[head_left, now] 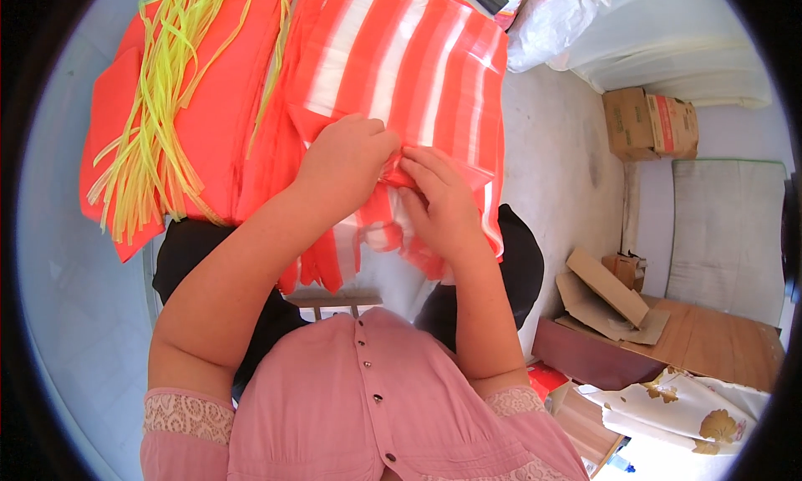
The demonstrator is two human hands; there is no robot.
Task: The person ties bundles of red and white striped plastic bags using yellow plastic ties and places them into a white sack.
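Note:
A stack of red-and-white striped plastic bags (401, 63) lies on the surface in front of me, its lower ends hanging over the edge toward my lap. My left hand (347, 151) is closed on a fold of the top bag near the stack's middle. My right hand (439, 197) pinches the same fold just to the right, fingertips touching the left hand. To the left lies a pile of plain orange-red bags (213, 113) with a bundle of thin yellow plastic strips (159, 105) draped over it.
A large white sack (668, 38) and a small cardboard box (647, 123) sit at the upper right on a pale floor. Flattened cardboard pieces (606, 301), a wooden board (718, 339) and a floral cloth (685, 402) lie at the lower right.

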